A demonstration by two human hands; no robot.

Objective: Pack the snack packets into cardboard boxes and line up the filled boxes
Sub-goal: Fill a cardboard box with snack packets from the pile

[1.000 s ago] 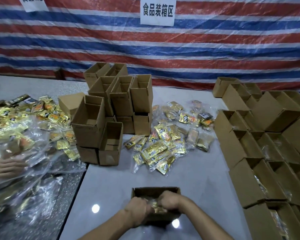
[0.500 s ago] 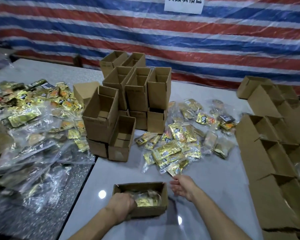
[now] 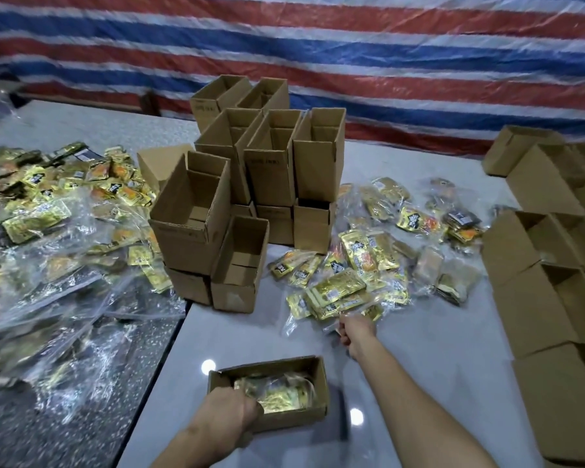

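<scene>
A small open cardboard box [image 3: 319, 386] lies on the white table near me, with gold snack packets [image 3: 284, 398] inside. My left hand [image 3: 228, 413] grips the box at its near left corner, fingers curled over the wall onto the packets. My right hand [image 3: 356, 331] is stretched forward to the near edge of a loose pile of gold packets [image 3: 348, 285]. Its fingers are curled on a clear-wrapped bundle there.
A stack of empty open boxes [image 3: 250, 184] stands at the centre back. Rows of open boxes [image 3: 547, 265] line the right side. A larger heap of packets in clear bags [image 3: 48, 217] covers the darker table on the left. A striped tarp hangs behind.
My right hand left the box and reached forward to the packet pile. My left hand shifted to the box's near left corner. The view turned left and down.
</scene>
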